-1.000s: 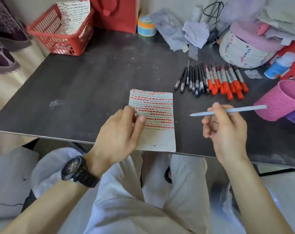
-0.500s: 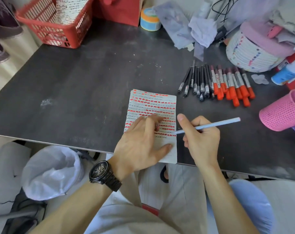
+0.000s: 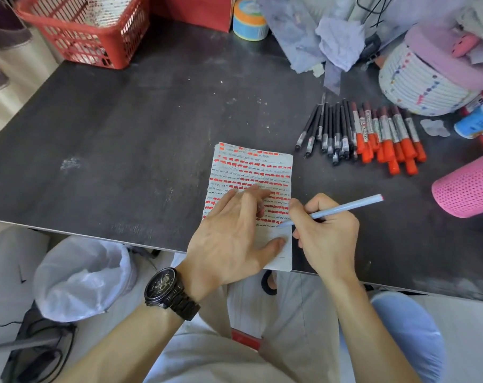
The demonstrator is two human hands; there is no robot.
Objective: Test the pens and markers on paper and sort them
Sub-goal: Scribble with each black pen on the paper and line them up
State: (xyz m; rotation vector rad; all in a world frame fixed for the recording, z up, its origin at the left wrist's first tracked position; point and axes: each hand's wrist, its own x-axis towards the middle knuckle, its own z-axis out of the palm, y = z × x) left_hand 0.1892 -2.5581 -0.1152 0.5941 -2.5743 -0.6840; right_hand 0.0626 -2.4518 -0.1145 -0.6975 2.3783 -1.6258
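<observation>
The left hand (image 3: 234,239) lies flat on the lower part of the paper (image 3: 251,167), its fingers (image 3: 258,190) straight and spread, pressing the sheet to the worktop (image 3: 124,134). The right hand (image 3: 327,236) has its fingers (image 3: 298,210) curled tight round a pale blue pen (image 3: 348,207), whose tip touches the paper near its right edge. Beyond the paper, black pens (image 3: 328,131) and red markers (image 3: 386,142) lie side by side.

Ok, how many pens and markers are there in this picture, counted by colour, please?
Black pens: about 9
Orange-capped markers: about 8
Light blue pen, held by the right hand: 1
Total: about 18. The pens lying on the table overlap, so those two counts are rough.
</observation>
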